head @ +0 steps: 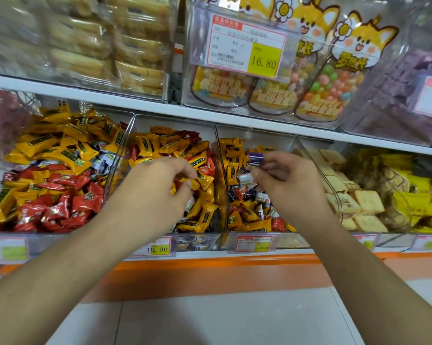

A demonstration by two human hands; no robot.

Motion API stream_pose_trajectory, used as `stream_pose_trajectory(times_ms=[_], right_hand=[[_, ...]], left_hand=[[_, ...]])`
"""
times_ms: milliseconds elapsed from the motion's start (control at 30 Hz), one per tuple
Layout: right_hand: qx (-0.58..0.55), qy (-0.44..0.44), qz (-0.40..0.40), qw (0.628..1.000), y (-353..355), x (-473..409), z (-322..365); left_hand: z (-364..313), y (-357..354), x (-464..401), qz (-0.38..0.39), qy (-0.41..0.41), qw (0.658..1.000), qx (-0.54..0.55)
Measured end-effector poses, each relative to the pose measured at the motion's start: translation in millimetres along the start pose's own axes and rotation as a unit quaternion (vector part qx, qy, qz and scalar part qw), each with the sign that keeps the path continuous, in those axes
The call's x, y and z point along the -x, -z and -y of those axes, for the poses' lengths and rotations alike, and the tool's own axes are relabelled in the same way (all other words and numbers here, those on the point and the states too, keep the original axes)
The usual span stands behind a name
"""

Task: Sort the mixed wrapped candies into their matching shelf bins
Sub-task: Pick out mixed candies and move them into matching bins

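Fingertips of the right hand (288, 181) pinch a small purple-and-white candy (256, 159), lifted clear above the third bin (221, 155), the one whose heap mixes yellow, purple, white and red wrappers. A second white piece seems tucked lower against the same fingers, though blur makes that hard to confirm. Over in the second bin (131, 135), the left hand (160, 181) dips into the yellow candies (205, 212) with its fingers curled down and drawn together; it looks to be nipping a yellow wrapper, but whether it truly has hold of one I cannot tell.

Further left, the first bin (120, 155) holds yellow wrappers piled over red candies (58, 207), with a few white-and-purple ones showing in the seam between them, so a matching home for the purple piece is not obvious from where I stand.

Trouble, I'd judge, lies in that light pinch: a slick wrapper held only at its edge could slip and drop back into the jumble, or bounce onto the orange shelf lip (234, 263) and the floor. With both hands working at once, attention is split, and the purple sweet could easily land among the wrong colour. Reaching across the clear divider could also knock neighbouring pieces over it.
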State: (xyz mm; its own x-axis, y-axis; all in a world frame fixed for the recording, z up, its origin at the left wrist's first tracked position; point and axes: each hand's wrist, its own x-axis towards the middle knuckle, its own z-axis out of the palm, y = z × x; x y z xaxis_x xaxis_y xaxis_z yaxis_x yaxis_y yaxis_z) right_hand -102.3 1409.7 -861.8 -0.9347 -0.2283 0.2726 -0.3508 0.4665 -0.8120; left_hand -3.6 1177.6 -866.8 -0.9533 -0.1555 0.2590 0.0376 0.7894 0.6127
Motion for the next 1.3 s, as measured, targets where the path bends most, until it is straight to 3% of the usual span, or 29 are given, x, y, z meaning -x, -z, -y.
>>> stream_pose_trajectory(times_ms=[67,167,333,533,767,1133,1200,1300], right_hand=[[-0.021,0.02,0.062,0.998,-14.4,5.2,15.2],[0.044,0.059,0.154,0.985,-27.9,9.2,22.6],[0.128,0.042,0.08,0.988,-6.9,2.2,-3.3],[0.23,-0.006,0.192,0.954,-10.6,5.5,-29.3],[0.255,0.011,0.229,0.939,-18.1,1.3,-34.6],[0.181,-0.004,0.085,0.98,10.1,-0.7,-22.6],[0.129,0.001,0.088,0.988,10.5,4.4,-7.6],[0.039,0.02,0.155,0.987,-3.6,16.7,20.4]], left_hand=[[3.8,6.7,-1.6,-0.035,0.006,0.999,0.008],[8.0,9.9,1.1,-0.051,-0.002,0.999,-0.008],[2.9,2.5,10.8,0.024,-0.049,0.998,-0.017],[-8.6,-17.6,17.5,0.144,-0.138,0.979,-0.03],[-9.5,-26.7,16.9,0.165,-0.153,0.974,-0.024],[-3.7,-25.8,14.0,0.107,-0.116,0.987,0.0],[-5.7,-22.7,11.6,0.08,-0.089,0.993,0.023],[-9.4,-19.0,10.0,0.061,-0.055,0.993,0.088]])
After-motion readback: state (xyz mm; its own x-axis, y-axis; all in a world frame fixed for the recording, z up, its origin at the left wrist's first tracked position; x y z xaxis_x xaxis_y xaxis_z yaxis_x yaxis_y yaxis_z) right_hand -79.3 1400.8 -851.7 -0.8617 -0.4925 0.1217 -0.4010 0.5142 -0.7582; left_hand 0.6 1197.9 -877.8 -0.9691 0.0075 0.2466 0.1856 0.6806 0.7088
